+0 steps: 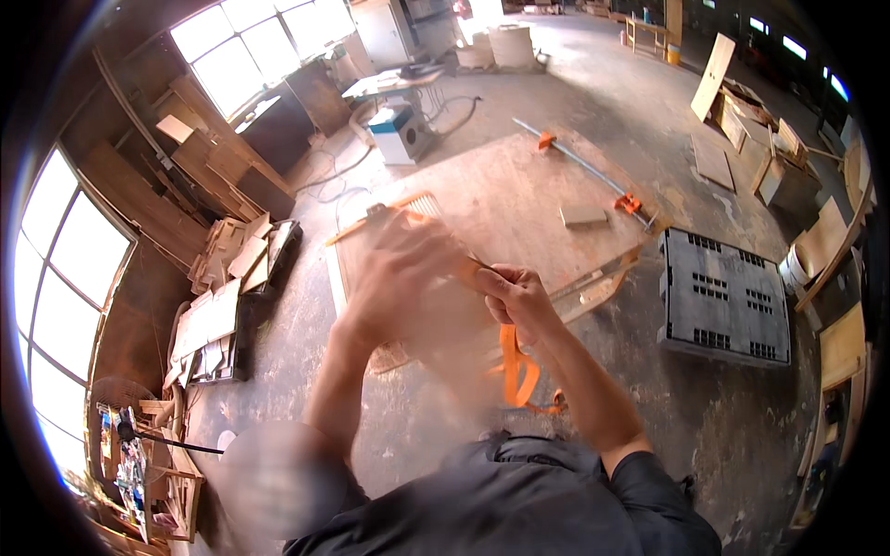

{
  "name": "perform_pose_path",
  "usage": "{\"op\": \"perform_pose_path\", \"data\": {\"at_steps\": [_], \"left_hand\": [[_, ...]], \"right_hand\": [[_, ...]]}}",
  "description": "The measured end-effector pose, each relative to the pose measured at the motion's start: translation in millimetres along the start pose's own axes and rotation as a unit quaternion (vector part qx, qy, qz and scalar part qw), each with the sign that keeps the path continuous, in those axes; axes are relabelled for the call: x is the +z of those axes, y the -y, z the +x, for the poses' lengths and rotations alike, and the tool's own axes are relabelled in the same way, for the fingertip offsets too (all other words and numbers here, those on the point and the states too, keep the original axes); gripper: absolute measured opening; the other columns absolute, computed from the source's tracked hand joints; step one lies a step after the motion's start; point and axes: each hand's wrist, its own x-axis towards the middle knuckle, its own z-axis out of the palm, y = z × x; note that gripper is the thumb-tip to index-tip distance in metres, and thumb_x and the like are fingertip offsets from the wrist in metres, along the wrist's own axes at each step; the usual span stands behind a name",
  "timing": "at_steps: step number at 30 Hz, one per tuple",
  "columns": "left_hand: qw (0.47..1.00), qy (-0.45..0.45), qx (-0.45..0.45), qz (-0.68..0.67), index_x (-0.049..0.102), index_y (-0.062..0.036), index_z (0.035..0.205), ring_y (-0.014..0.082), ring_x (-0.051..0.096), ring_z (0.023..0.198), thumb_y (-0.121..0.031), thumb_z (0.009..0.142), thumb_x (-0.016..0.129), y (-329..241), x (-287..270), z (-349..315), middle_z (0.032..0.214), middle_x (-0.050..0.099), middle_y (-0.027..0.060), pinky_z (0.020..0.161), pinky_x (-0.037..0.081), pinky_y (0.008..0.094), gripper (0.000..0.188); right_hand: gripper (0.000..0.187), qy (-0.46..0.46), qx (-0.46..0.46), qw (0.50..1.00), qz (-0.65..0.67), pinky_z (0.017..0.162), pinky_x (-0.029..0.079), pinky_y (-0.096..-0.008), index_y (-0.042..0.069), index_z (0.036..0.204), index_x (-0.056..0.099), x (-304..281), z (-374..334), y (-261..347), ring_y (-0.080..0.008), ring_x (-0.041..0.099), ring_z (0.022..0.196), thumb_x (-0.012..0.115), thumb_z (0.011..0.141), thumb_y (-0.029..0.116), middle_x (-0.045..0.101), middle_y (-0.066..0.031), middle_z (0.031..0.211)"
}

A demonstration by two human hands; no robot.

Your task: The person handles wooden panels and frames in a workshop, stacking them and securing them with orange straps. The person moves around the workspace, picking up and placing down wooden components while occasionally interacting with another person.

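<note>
My right hand [521, 298] is closed, thumb and finger pinching an orange strap. A loop of the orange strap [515, 366] hangs below that hand toward my body. Further left, my left hand [389, 283] is smeared by motion over the near left part of the wooden board [473, 185], so its finger pose is unclear. Beyond the left hand, a slatted wooden piece [422, 204] lies on the board with an orange band across it and a dark buckle [377, 212].
A long bar clamp [584, 169] with orange jaws and a small wood block [582, 216] lie on the board. A grey plastic pallet [726, 296] is at right, scrap-wood piles [209, 320] at left. A white-and-blue machine [399, 134] stands beyond. A blurred round object [278, 477] is near my left arm.
</note>
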Motion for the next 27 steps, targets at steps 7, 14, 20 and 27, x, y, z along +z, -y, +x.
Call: {"op": "perform_pose_path", "data": {"at_steps": [7, 14, 20, 27], "left_hand": [[0.956, 0.206, -0.108, -0.177, 0.061, -0.0102, 0.095, 0.0229, 0.061, 0.084, -0.022, 0.071, 0.065, -5.1, 15.5, -11.8, 0.086, 0.062, 0.0052, 0.076, 0.048, 0.0353, 0.028], [0.797, -0.131, -0.257, -0.531, 0.056, 0.0042, 0.105, 0.0167, 0.059, 0.083, -0.03, 0.089, 0.056, 7.3, 38.5, -56.5, 0.096, 0.062, 0.0101, 0.072, 0.048, 0.0284, 0.038], [0.635, -0.321, -0.321, -0.625, 0.052, -0.0006, 0.106, 0.0241, 0.06, 0.083, -0.038, 0.094, 0.043, -22.5, 58.3, -44.3, 0.097, 0.059, 0.0129, 0.076, 0.049, 0.0372, 0.04], [0.299, -0.4, -0.18, -0.848, 0.049, -0.001, 0.109, 0.0217, 0.052, 0.092, -0.039, 0.092, 0.046, -24.3, 74.9, -47.0, 0.099, 0.053, 0.0093, 0.087, 0.043, 0.0371, 0.042]], "right_hand": [[0.031, 0.139, 0.062, 0.987, 0.058, 0.035, 0.022, -0.0207, 0.005, 0.075, 0.054, -21.7, -22.1, -11.3, -0.0037, 0.03, 0.04, 0.059, 0.088, 0.033, 0.041, 0.0037, 0.052], [0.034, 0.167, 0.099, 0.981, -0.023, 0.037, 0.029, -0.0187, 0.004, 0.081, 0.052, -39.9, -31.9, -23.6, -0.0037, 0.038, 0.042, 0.064, 0.083, 0.036, 0.044, 0.0027, 0.056], [0.039, 0.124, 0.079, 0.989, -0.021, 0.04, 0.027, -0.016, 0.003, 0.103, 0.053, -7.3, -29.5, -35.4, -0.0011, 0.037, 0.048, 0.066, 0.082, 0.032, 0.045, 0.0051, 0.063], [0.029, 0.118, 0.169, 0.979, -0.002, 0.051, 0.037, -0.0179, 0.0, 0.094, 0.064, -0.3, -28.3, -39.1, -0.0015, 0.048, 0.06, 0.062, 0.085, 0.027, 0.056, 0.0029, 0.071]]}}
